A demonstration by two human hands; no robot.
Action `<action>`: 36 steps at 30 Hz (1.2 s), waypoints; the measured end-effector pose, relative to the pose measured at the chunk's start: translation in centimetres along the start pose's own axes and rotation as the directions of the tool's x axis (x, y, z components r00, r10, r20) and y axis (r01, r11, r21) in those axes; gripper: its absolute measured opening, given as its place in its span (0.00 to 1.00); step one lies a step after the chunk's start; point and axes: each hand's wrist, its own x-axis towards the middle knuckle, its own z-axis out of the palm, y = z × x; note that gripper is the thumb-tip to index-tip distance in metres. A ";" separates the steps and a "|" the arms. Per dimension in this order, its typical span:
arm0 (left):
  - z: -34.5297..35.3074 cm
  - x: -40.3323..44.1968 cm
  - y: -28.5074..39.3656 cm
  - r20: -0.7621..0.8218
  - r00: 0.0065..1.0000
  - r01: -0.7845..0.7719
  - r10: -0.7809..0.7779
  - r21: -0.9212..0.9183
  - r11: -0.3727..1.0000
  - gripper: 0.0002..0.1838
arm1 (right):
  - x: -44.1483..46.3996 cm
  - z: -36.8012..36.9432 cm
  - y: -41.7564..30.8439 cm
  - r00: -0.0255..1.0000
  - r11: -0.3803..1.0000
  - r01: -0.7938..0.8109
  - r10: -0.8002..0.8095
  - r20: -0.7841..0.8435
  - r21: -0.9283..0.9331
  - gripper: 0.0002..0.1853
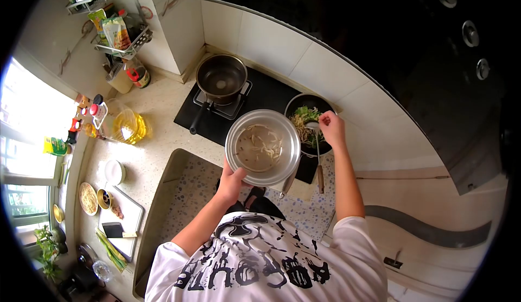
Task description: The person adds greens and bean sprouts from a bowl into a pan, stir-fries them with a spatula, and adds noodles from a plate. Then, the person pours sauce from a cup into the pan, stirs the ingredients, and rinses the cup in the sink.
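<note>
My left hand [232, 186] is closed on the near rim of a shiny metal basin [234, 163], which it holds up in front of the stove. Pale thin strips of food [267, 149] lie scattered over the basin's bottom. My right hand [332, 127] is above the wok [293, 102] on the right burner, its fingertips pinched together; what they hold, if anything, is too small to make out. Chopped greens [307, 112] and pale shreds lie in that wok. A spatula [320, 178] with a wooden handle rests in it, the handle pointing toward me.
A dark pot [221, 77] stands on the left burner, handle toward me. Oil jug [129, 126], white bowl [114, 172] and a plate of shreds [88, 199] stand on the left counter. A cleaver [114, 230] lies on the cutting board [130, 207], beside green stalks [112, 249].
</note>
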 end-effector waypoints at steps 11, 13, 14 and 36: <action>0.0 0.3 -0.3 -0.046 0.999 0.003 -0.003 -0.002 1.000 0.34 | -2.4 -2.5 -7.6 0.997 0.944 -0.048 0.028 0.066 0.326 0.03; 0.2 0.3 -0.1 -0.043 0.999 0.007 -0.007 0.009 1.000 0.35 | -3.9 -2.5 -11.2 0.983 0.946 0.077 -0.124 0.135 0.314 0.05; 0.3 0.3 0.0 -0.040 0.999 0.010 -0.010 0.015 1.000 0.35 | -4.4 -2.2 -12.5 0.962 0.939 0.129 -0.197 0.189 0.319 0.06; 0.2 0.1 0.0 0.043 0.999 -0.018 0.019 -0.019 1.000 0.37 | -6.6 6.0 -12.5 0.750 0.925 0.380 -0.319 0.580 0.017 0.08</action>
